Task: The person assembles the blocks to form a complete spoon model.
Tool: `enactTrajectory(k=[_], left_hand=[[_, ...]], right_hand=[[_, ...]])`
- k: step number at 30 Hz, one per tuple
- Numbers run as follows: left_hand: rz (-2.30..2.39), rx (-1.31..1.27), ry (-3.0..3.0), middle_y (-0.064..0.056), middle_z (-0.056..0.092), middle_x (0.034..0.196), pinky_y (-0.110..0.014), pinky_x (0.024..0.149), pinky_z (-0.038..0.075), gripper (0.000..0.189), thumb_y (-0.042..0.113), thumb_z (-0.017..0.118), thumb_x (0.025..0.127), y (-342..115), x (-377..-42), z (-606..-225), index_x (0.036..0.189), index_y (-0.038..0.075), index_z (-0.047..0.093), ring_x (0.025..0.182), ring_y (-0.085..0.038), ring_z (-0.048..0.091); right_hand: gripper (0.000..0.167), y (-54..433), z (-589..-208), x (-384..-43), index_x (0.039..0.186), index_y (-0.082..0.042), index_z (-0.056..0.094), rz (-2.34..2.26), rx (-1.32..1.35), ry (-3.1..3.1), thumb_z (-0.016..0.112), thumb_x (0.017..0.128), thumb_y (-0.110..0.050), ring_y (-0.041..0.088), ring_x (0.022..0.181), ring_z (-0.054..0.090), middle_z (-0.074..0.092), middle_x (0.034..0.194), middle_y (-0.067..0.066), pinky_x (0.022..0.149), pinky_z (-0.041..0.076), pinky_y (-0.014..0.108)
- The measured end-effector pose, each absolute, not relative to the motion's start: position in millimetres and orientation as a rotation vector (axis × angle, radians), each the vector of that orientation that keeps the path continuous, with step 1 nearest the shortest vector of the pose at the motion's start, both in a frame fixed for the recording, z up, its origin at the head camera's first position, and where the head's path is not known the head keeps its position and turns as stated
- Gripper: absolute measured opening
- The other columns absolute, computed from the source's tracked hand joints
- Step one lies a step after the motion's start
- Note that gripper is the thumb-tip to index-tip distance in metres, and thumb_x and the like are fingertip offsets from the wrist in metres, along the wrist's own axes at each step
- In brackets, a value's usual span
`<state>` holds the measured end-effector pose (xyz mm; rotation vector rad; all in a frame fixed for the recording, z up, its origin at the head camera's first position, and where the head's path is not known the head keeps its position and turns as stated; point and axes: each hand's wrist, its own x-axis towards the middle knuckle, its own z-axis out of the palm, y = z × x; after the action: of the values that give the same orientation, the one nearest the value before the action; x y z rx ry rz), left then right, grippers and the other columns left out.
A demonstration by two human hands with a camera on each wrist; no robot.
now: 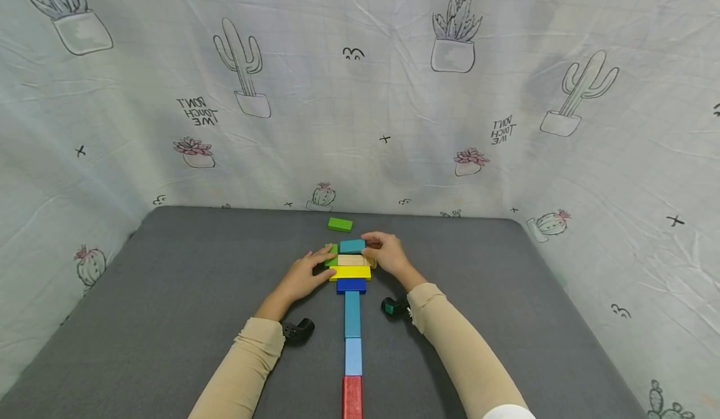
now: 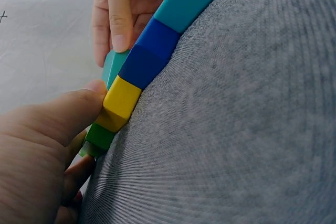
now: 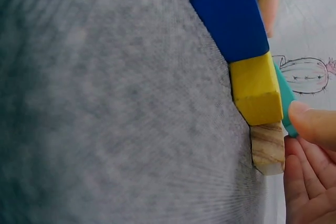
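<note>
My right hand [image 1: 388,253] pinches a teal block [image 1: 352,246] at its right end, thumb on the near side and fingers on the far side. In the right wrist view the teal block [image 3: 286,100] shows behind a yellow block [image 3: 257,90]. My left hand [image 1: 304,275] touches the left side of the block arrangement. Its fingers reach a green block [image 1: 332,254], and its thumb rests at the left end of the yellow block [image 1: 350,272]. Between the teal and yellow blocks lies a natural wood block [image 1: 350,260]; more wood [image 1: 369,261] shows by the right thumb.
A dark blue block [image 1: 351,286] adjoins the yellow one. Toward me run a long teal block [image 1: 352,314], a light blue block [image 1: 353,356] and a red block [image 1: 352,397] in line. A loose green block [image 1: 340,224] lies beyond, near the grey table's [image 1: 197,281] far edge.
</note>
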<state>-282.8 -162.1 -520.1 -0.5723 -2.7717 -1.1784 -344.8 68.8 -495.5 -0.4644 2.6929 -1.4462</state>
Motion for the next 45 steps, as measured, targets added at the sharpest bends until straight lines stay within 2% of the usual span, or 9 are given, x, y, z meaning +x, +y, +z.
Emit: enactTrajectory(k=[11,27,34,45], left_hand=[[-1.146,-0.578,-2.760,-0.005,0.038,0.150,-0.050,0.116,0.019,0.050,0.033,0.061,0.093,-159.8,-279.3,-523.7,0.138,0.013,0.052,0.138,-0.032,0.033],[-1.134,-0.572,-2.757,-0.006,0.038,0.150,-0.050,0.116,0.020,0.051,0.033,0.062,0.092,-159.1,-277.0,-522.5,0.137,0.012,0.052,0.138,-0.036,0.033],[-1.126,-0.577,-2.757,-0.006,0.039,0.149,-0.050,0.116,0.020,0.050,0.033,0.062,0.092,-161.0,-279.8,-522.2,0.137,0.012,0.053,0.138,-0.034,0.034],[-1.146,-0.630,-2.750,-0.005,0.037,0.150,-0.049,0.116,0.019,0.050,0.032,0.061,0.093,-167.1,-290.6,-524.2,0.137,0.012,0.052,0.138,-0.032,0.034]], right_hand=[[0.031,68.3,-499.0,-344.2,0.120,-0.014,0.066,-1.342,-0.514,2.723,0.067,0.089,-0.018,0.017,0.093,0.062,0.068,0.108,0.004,0.078,0.054,0.032],[0.031,66.1,-497.3,-342.9,0.120,-0.016,0.066,-1.245,-0.509,2.749,0.067,0.089,-0.017,0.021,0.101,0.059,0.065,0.113,0.006,0.086,0.052,0.038],[0.034,67.3,-493.6,-344.4,0.124,-0.013,0.063,-1.286,-0.527,2.676,0.066,0.090,-0.016,0.018,0.090,0.058,0.064,0.106,0.006,0.076,0.052,0.033],[0.032,62.3,-484.5,-355.4,0.122,-0.008,0.063,-1.363,-0.508,2.705,0.064,0.091,-0.016,0.025,0.109,0.060,0.065,0.119,0.008,0.092,0.050,0.041]])
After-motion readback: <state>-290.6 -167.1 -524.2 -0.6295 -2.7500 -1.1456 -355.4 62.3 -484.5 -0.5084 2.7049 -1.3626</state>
